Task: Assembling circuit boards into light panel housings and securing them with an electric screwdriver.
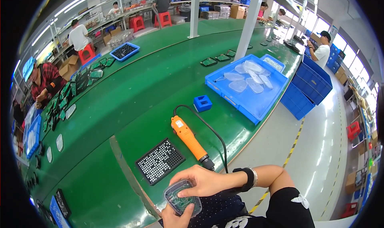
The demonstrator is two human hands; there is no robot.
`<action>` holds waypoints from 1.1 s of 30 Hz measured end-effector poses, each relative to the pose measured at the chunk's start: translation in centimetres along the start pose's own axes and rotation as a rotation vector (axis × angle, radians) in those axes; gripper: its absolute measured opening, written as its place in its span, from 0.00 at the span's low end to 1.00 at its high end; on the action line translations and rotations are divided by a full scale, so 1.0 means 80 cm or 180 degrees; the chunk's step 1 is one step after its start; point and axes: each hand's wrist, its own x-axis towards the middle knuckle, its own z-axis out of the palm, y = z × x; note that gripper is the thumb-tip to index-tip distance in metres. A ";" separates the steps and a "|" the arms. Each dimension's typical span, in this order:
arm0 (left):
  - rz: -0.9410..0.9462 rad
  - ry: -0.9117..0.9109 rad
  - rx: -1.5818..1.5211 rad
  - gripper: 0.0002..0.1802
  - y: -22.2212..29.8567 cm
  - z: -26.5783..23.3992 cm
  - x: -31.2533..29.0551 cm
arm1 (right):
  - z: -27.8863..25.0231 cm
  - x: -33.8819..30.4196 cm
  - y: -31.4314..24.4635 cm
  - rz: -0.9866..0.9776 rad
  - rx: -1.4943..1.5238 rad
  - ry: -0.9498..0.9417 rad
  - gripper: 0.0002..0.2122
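Both my hands hold a rounded clear plastic housing [172, 194] with a green circuit board inside, close to my body past the table's near edge. My right hand [206, 181] grips it from above and the right, thumb across its face. From below, my left hand [176, 219] clasps it, thumb on the lower part. Just beyond my hands lies an orange electric screwdriver [190, 140] with a black cord. To its left sits a black tray [181, 160] filled partly with rows of small screws.
Farther along the green table [144, 96] are a small blue block [203, 103] and a blue tray [240, 102] of clear covers. Circuit boards [209, 61] lie beyond. Stacked blue crates [298, 98] stand at right. Across the table, a person in a plaid shirt [48, 82] works beside piled boards.
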 end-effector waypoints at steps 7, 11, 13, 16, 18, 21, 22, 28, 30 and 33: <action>0.0340 0.0171 -0.1711 0.13 -0.036 -0.004 0.010 | -0.005 0.000 -0.013 -0.0178 -0.0056 0.0566 0.15; 0.0659 0.0526 -0.0790 0.12 -0.057 0.002 0.009 | 0.006 -0.003 0.004 -0.0337 -0.0180 0.0851 0.14; 0.0577 0.0386 -0.0785 0.12 -0.056 -0.001 0.006 | 0.002 -0.001 0.000 -0.0418 -0.0332 0.0919 0.14; 0.0281 -0.0130 -0.1018 0.12 -0.049 -0.028 0.010 | -0.018 -0.001 -0.015 0.0580 -0.0389 0.0011 0.19; -0.0268 -0.1151 -0.1518 0.12 -0.040 -0.060 0.012 | -0.026 -0.001 -0.036 0.0669 -0.0523 -0.0106 0.21; -0.0427 -0.1230 -0.1302 0.13 -0.026 -0.105 0.030 | -0.044 -0.003 -0.064 0.0866 -0.0866 -0.0145 0.24; -0.0423 -0.1107 -0.1116 0.12 -0.020 -0.122 0.040 | -0.051 -0.005 -0.068 0.0822 -0.0965 -0.0068 0.25; -0.0141 0.0087 -0.0882 0.08 -0.026 -0.248 0.159 | -0.077 0.001 -0.065 0.0595 -0.1292 0.0176 0.27; 0.0552 0.0562 -0.1125 0.16 -0.032 -0.299 0.218 | -0.076 -0.003 -0.072 0.0536 -0.1324 0.0107 0.27; 0.0414 0.2872 -0.0125 0.32 -0.063 -0.356 0.290 | -0.058 0.012 -0.080 0.0365 -0.1365 -0.0027 0.28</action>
